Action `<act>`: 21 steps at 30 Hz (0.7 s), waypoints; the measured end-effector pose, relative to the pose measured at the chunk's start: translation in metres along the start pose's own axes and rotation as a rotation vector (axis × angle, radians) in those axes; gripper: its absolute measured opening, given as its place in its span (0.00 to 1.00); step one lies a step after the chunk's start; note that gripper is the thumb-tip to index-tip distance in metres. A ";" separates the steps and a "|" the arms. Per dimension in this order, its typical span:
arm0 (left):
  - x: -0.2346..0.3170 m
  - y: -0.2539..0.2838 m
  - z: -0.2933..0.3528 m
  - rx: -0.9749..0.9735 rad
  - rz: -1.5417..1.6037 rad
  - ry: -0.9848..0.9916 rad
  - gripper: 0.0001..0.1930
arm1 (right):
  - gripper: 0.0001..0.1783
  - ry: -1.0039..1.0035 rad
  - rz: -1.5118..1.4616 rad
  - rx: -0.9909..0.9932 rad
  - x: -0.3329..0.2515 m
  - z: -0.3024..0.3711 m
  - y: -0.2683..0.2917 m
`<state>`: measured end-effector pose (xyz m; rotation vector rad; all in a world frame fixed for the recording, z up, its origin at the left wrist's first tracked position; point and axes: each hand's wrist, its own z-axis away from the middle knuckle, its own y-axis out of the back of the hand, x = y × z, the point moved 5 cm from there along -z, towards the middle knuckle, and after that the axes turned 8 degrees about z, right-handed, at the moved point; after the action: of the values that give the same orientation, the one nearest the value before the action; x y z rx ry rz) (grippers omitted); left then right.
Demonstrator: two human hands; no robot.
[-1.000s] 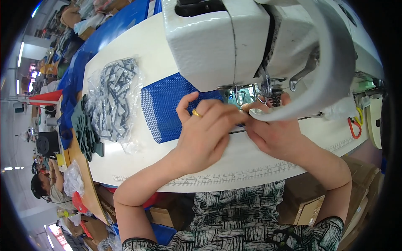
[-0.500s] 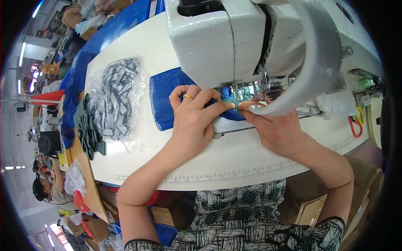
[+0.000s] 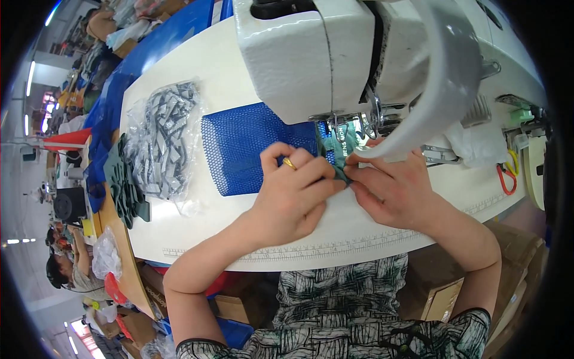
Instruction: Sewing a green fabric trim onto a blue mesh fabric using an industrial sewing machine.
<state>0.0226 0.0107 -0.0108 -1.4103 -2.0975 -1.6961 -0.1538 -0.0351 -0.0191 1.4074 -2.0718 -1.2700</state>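
Note:
A piece of blue mesh fabric (image 3: 239, 149) lies flat on the sewing table, its right end under the sewing machine (image 3: 293, 60). Along that end runs a green fabric strip (image 3: 338, 157) with light lettering, partly beneath the presser foot. My left hand (image 3: 294, 194), a gold ring on one finger, is closed, its thumb and fingertips pinching the strip's near end. From the other side my right hand (image 3: 396, 186) grips the same end, fingertips almost touching the left's. The machine's white curved guard hides some of the right fingers.
On the left lie a clear bag of grey pieces (image 3: 170, 140) and a stack of dark green fabric pieces (image 3: 124, 182). Red-handled scissors (image 3: 507, 179) rest at the right. A printed ruler (image 3: 311, 248) follows the table's near edge. Other people sit farther left.
Both hands have come slightly toward me, the left one also rightward. The mesh now lies flatter, with more of it and of the green strip showing.

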 end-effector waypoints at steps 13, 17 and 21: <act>-0.021 0.029 -0.007 -0.125 -0.062 0.120 0.23 | 0.11 0.022 -0.018 -0.074 -0.002 0.000 -0.001; -0.011 0.024 -0.006 -0.273 -0.042 0.134 0.17 | 0.10 -0.056 -0.052 -0.109 -0.002 0.000 -0.003; 0.013 -0.003 -0.001 -0.222 0.045 -0.058 0.14 | 0.10 0.063 -0.012 -0.013 -0.002 0.001 -0.004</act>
<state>0.0127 0.0177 -0.0056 -1.5701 -1.9388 -1.9427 -0.1513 -0.0331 -0.0221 1.4371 -2.0129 -1.2257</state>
